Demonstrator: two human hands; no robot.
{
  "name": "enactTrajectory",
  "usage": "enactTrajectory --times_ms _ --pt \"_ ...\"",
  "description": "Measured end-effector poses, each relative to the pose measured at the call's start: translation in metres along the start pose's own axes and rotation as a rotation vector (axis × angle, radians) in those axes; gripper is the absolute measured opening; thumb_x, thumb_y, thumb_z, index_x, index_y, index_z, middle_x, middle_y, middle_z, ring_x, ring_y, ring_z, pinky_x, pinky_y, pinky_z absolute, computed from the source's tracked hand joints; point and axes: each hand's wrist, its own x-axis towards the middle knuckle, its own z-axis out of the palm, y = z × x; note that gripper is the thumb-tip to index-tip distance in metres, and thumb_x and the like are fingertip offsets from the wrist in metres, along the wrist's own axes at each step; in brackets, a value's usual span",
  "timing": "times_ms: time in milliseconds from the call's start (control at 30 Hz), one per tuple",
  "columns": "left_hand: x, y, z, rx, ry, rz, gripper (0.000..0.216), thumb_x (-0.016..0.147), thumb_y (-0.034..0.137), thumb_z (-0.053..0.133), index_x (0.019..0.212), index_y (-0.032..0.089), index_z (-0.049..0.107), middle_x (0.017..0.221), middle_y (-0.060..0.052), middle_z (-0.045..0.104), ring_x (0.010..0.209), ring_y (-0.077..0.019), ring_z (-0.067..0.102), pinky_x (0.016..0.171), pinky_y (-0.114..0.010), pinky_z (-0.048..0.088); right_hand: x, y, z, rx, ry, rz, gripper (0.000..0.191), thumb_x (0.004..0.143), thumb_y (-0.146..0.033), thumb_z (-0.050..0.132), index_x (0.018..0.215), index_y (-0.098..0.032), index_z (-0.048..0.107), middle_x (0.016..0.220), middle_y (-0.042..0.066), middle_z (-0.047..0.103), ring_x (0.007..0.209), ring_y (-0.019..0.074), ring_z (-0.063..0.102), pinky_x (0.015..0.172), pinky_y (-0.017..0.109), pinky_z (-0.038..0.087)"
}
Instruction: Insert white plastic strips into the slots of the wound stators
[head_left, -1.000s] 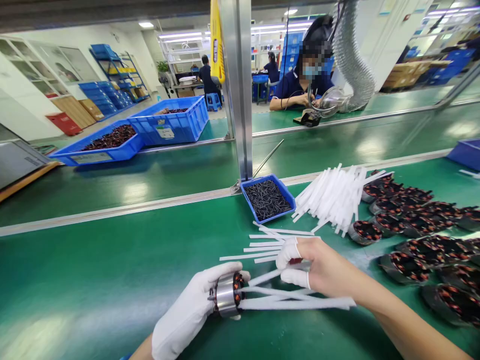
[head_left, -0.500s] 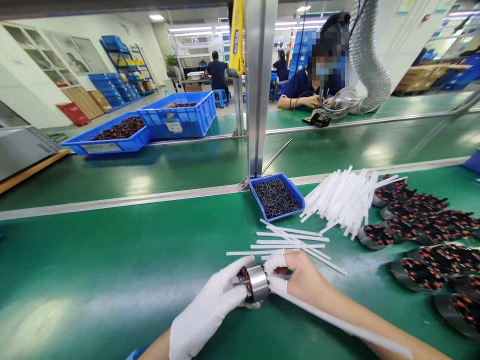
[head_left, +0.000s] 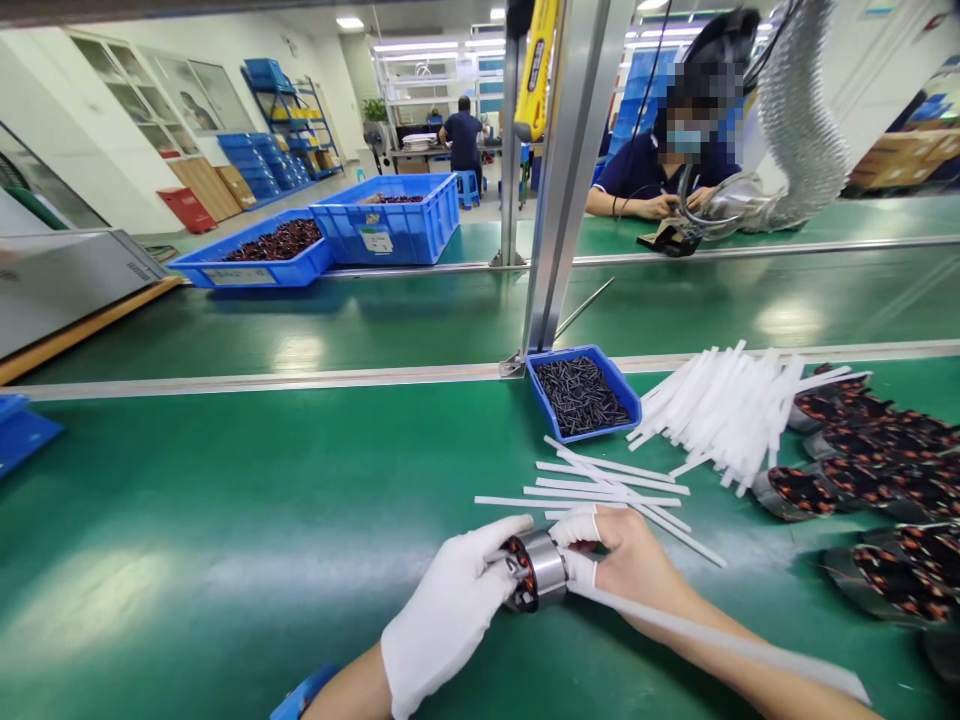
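My left hand, in a white glove, is closed around a motor stator, a steel ring with copper windings and black parts inside. The stator lies tilted on its side, its wound end towards my left fingers. At its other end my right hand, with white covers on some fingers, is closed in a pinch. A long white strip runs from those fingers back along my right forearm. My right fingertips touch the stator's edge, and the strip's front end is hidden there. Several loose white strips lie just beyond my hands.
A small blue tray of short black pieces stands behind the strips. Right of it are a heap of white strips and several stators. A metal post rises behind the tray. Across the bench a person works.
The view has swung left, so the bench appears further right. Both hands keep hold of the stator and strip, with only slight finger movement.
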Motion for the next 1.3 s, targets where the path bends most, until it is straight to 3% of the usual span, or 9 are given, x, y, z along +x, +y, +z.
enactTrajectory --times_ms 133,267,467,767,1300 --pt "0.000 0.002 0.004 -0.025 -0.013 0.014 0.045 0.070 0.004 0.043 0.109 0.019 0.059 0.103 0.000 0.067 0.094 -0.0180 0.059 0.085 -0.026 0.045 -0.002 0.002 0.002 0.012 0.025 0.062 0.015 0.063 -0.006 0.054 0.070 -0.016 0.063 0.062 -0.001 0.057 0.056 0.0112 0.049 0.052 0.020 0.038" --pt "-0.002 0.007 0.011 -0.133 -0.081 0.067 0.047 0.073 0.004 0.042 0.112 0.024 0.057 0.102 0.002 0.066 0.093 -0.0176 0.059 0.085 -0.027 0.044 -0.002 0.002 0.002 0.010 -0.083 -0.001 0.030 0.064 -0.006 0.051 0.090 -0.017 0.061 0.063 -0.002 0.056 0.058 0.0114 0.051 0.055 0.020 0.041" --pt "-0.004 0.008 0.012 -0.006 -0.015 0.113 0.041 0.069 0.001 0.045 0.097 0.022 0.065 0.083 0.003 0.068 0.078 -0.0154 0.061 0.071 -0.020 0.047 -0.007 -0.007 -0.004 -0.161 -0.172 -0.161 0.022 0.074 -0.007 0.042 0.082 -0.018 0.060 0.063 0.001 0.058 0.061 0.0131 0.054 0.058 0.021 0.041" --pt "-0.006 0.003 0.009 0.106 0.028 0.123 0.041 0.059 -0.001 0.048 0.090 0.016 0.067 0.080 0.000 0.070 0.071 -0.0156 0.063 0.067 -0.019 0.047 -0.019 -0.002 -0.002 -0.290 -0.186 -0.268 0.024 0.074 -0.006 0.038 0.085 -0.019 0.054 0.071 0.005 0.059 0.065 0.0172 0.052 0.060 0.026 0.039" --pt "-0.006 0.003 0.009 0.217 0.024 0.109 0.040 0.059 0.001 0.047 0.089 0.018 0.068 0.079 0.000 0.070 0.071 -0.0171 0.062 0.069 -0.020 0.047 -0.020 -0.003 -0.002 -0.369 -0.174 -0.306 0.021 0.074 -0.005 0.035 0.082 -0.017 0.051 0.065 0.003 0.053 0.058 0.0151 0.044 0.055 0.026 0.030"
